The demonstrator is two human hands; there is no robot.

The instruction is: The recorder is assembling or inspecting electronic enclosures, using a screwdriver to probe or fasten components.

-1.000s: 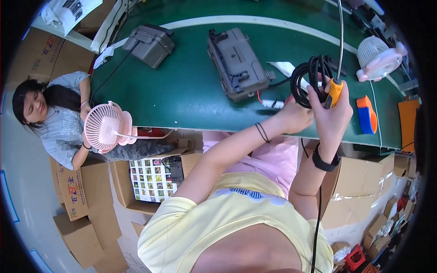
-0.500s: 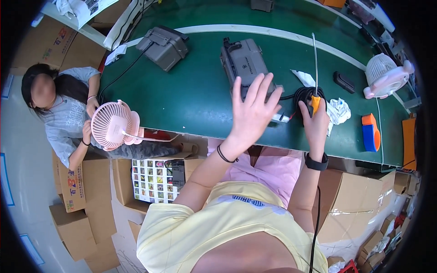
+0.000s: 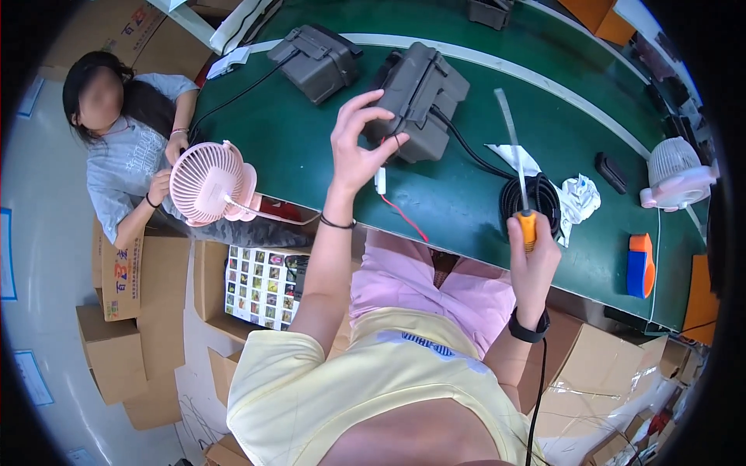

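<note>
A grey latched plastic box (image 3: 423, 97) stands tilted on the green bench, a thick black cable leaving its near right side. My left hand (image 3: 356, 146) grips its near left end, fingers and thumb curled at the edge. A white connector (image 3: 380, 180) hangs below these fingertips, and a red wire (image 3: 406, 218) trails from it over the bench. My right hand (image 3: 533, 256) is closed around the yellow handle of a screwdriver (image 3: 527, 227), whose long shaft points away from me. The coiled black cable (image 3: 544, 203) lies just beyond that hand, partly behind the screwdriver.
Another grey box (image 3: 315, 66) sits at the back left. On the left a person (image 3: 136, 147) sits behind a pink fan (image 3: 208, 185). To the right lie crumpled white paper (image 3: 579, 200), a dark oblong case (image 3: 611, 172), a blue-orange tape dispenser (image 3: 639, 266) and a white fan (image 3: 676, 175).
The grey box has been turned and tipped, its latched side now showing. My left hand has moved left to its end. My right hand has drawn nearer, still holding the screwdriver.
</note>
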